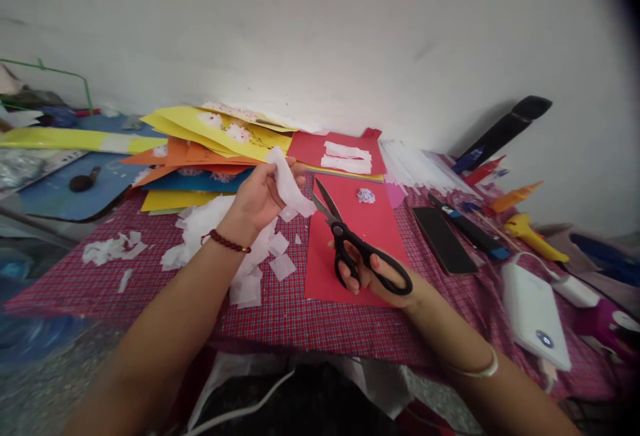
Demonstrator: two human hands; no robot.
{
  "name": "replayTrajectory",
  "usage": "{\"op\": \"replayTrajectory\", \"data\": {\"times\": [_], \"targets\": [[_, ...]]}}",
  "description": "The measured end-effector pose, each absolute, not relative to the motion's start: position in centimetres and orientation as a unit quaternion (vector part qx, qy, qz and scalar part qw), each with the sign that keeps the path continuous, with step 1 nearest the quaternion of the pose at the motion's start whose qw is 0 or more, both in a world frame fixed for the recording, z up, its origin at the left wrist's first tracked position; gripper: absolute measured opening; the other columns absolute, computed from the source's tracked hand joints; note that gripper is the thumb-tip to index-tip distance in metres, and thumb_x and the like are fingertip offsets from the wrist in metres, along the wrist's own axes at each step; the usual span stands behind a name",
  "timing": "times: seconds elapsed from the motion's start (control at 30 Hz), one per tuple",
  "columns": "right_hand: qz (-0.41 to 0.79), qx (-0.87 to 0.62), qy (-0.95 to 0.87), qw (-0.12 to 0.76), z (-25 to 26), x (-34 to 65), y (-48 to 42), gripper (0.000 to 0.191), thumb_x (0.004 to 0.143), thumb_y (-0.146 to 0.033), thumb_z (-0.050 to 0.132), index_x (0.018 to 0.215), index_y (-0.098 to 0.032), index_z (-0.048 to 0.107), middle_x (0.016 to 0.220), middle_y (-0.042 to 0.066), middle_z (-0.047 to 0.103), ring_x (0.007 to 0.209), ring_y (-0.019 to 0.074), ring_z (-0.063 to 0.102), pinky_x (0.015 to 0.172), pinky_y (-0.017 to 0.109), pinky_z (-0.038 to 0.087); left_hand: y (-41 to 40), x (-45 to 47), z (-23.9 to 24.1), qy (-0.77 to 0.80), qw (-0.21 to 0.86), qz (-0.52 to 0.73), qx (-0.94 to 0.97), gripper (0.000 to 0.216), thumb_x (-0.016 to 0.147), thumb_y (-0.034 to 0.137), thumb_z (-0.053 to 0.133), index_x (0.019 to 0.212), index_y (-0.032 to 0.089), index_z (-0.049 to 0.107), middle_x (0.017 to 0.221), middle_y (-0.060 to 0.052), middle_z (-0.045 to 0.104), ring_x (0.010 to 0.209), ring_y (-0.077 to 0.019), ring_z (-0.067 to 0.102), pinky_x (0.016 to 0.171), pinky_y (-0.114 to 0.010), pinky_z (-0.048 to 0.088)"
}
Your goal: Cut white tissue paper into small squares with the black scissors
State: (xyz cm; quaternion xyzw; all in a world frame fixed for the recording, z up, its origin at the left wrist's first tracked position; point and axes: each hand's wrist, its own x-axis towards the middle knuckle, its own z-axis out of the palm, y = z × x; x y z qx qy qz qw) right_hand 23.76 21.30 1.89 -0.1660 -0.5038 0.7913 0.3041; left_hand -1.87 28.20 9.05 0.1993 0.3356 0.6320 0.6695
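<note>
My left hand is closed on a strip of white tissue paper, held up above the checked tablecloth. My right hand grips black scissors by the handles. Their blades are open and point up-left at the lower end of the tissue strip. Under the scissors lies a red paper sheet with a small crumpled white flower on it. White tissue scraps lie below my left hand.
A stack of yellow, orange and blue paper sheets lies at the back left. A black phone, a blue cutter, a yellow glue gun and a white power bank lie on the right. More scraps lie at the left.
</note>
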Motion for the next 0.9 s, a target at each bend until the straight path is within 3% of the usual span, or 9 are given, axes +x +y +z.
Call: {"op": "replayTrajectory", "data": {"times": [0.23,0.4,0.6,0.77,0.9], "targets": [[0.773,-0.178,-0.535,0.29,1.7,24.2,21.1,0.062,0.094,-0.061,0.064,0.137,-0.018,0.058,0.093,0.004,0.059,0.069,0.0127,0.053,0.064,0.026,0.044,28.6,-2.5,9.6,0.346,0.631,0.669,0.185,0.034,0.1,0.017,0.04,0.08,0.015,0.068,0.063,-0.002,0.07,0.048,-0.0092,0.06,0.049,-0.017,0.049],[0.766,-0.173,-0.556,0.271,1.4,24.0,21.0,0.055,0.096,-0.06,0.061,0.132,-0.019,0.059,0.094,0.005,0.06,0.069,0.0125,0.054,0.061,0.025,0.043,28.7,-2.8,9.9,0.324,0.627,0.695,0.141,0.038,0.102,0.016,0.037,0.075,0.017,0.064,0.055,0.0,0.062,0.042,-0.0068,0.05,0.043,-0.016,0.041],[0.781,-0.165,-0.553,0.239,1.6,23.6,20.8,0.05,0.096,-0.06,0.061,0.121,-0.017,0.062,0.09,0.005,0.06,0.072,0.0132,0.057,0.059,0.023,0.045,28.7,-3.0,10.2,0.299,0.631,0.706,0.116,0.037,0.103,0.016,0.036,0.076,0.016,0.062,0.051,0.001,0.058,0.04,-0.006,0.045,0.04,-0.014,0.036],[0.765,-0.164,-0.58,0.228,1.7,23.5,20.8,0.06,0.094,-0.065,0.061,0.127,-0.015,0.059,0.092,0.005,0.062,0.068,0.0122,0.06,0.055,0.023,0.042,28.6,-3.7,10.6,0.262,0.647,0.708,0.101,0.037,0.104,0.016,0.034,0.077,0.017,0.06,0.051,0.003,0.055,0.038,-0.0047,0.038,0.039,-0.013,0.031],[0.77,-0.165,-0.569,0.236,1.4,23.2,20.8,0.055,0.095,-0.063,0.061,0.122,-0.015,0.06,0.092,0.005,0.062,0.065,0.0107,0.059,0.052,0.022,0.04,28.3,-4.2,11.0,0.232,0.664,0.703,0.107,0.033,0.102,0.014,0.038,0.079,0.018,0.061,0.052,0.004,0.054,0.035,-0.0042,0.035,0.035,-0.015,0.027]]}}
